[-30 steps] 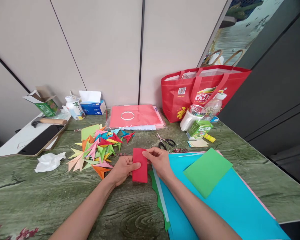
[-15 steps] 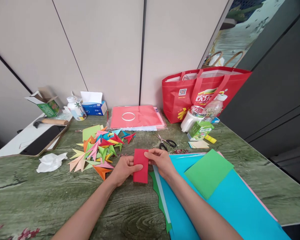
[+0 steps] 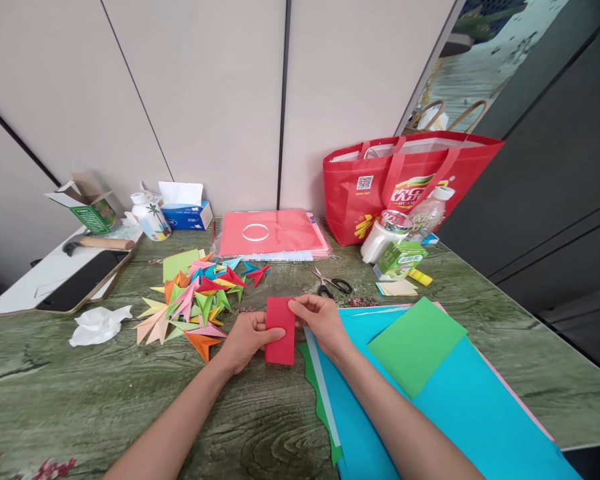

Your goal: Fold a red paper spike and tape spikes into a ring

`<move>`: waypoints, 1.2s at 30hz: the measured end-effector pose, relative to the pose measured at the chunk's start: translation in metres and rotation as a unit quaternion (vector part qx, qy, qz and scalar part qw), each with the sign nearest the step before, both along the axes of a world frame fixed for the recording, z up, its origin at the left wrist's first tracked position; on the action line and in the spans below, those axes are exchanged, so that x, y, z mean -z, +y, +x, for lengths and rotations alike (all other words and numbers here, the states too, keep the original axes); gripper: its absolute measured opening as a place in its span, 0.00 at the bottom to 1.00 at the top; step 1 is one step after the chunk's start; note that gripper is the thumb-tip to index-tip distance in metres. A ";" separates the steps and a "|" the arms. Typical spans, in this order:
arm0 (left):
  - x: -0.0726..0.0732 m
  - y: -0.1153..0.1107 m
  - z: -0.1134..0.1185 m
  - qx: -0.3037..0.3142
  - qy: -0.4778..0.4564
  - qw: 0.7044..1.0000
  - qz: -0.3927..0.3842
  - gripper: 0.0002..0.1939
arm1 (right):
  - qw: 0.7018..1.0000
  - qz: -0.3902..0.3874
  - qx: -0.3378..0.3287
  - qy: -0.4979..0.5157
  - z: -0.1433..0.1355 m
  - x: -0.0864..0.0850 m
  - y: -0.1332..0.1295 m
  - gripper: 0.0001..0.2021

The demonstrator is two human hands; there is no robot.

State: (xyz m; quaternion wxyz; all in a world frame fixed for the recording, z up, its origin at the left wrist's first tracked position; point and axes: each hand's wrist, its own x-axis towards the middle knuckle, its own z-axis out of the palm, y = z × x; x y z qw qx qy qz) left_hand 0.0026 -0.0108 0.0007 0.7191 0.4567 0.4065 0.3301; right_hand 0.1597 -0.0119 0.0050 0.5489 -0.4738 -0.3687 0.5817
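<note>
A folded red paper rectangle is held upright between my two hands above the green table. My left hand pinches its left edge, thumb lying across the front. At the upper right corner, my right hand grips it between thumb and fingers. Left of my hands lies a pile of folded colourful paper pieces. Under my right forearm is a stack of blue paper sheets, with a green paper square on top. Scissors lie just beyond my right hand.
A pink paper pack with a white ring lies at the back. To its right are a red bag, a white jar and a green box. A crumpled tissue, a phone and a hammer lie left.
The view has shifted very slightly. Both hands keep their hold on the red paper, with almost no visible movement.
</note>
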 end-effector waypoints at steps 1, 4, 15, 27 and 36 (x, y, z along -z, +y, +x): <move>0.000 0.000 0.000 -0.001 0.000 1.000 -0.001 0.16 | 1.000 0.003 0.002 -0.003 0.000 0.000 0.000 0.12; 0.000 0.000 0.000 -0.002 0.003 1.000 -0.005 0.15 | 1.000 0.005 0.001 -0.011 0.000 -0.001 0.000 0.13; -0.001 -0.002 0.001 -0.017 0.005 1.000 -0.002 0.15 | 0.999 0.017 -0.009 -0.043 0.001 0.000 0.001 0.15; 0.000 0.000 0.001 -0.096 -0.003 0.995 0.041 0.20 | 0.990 0.005 -0.117 -0.081 0.007 0.005 0.003 0.16; -0.006 0.002 -0.001 -0.078 0.028 0.996 0.039 0.16 | 0.988 -0.015 -0.141 -0.057 0.011 -0.001 0.002 0.15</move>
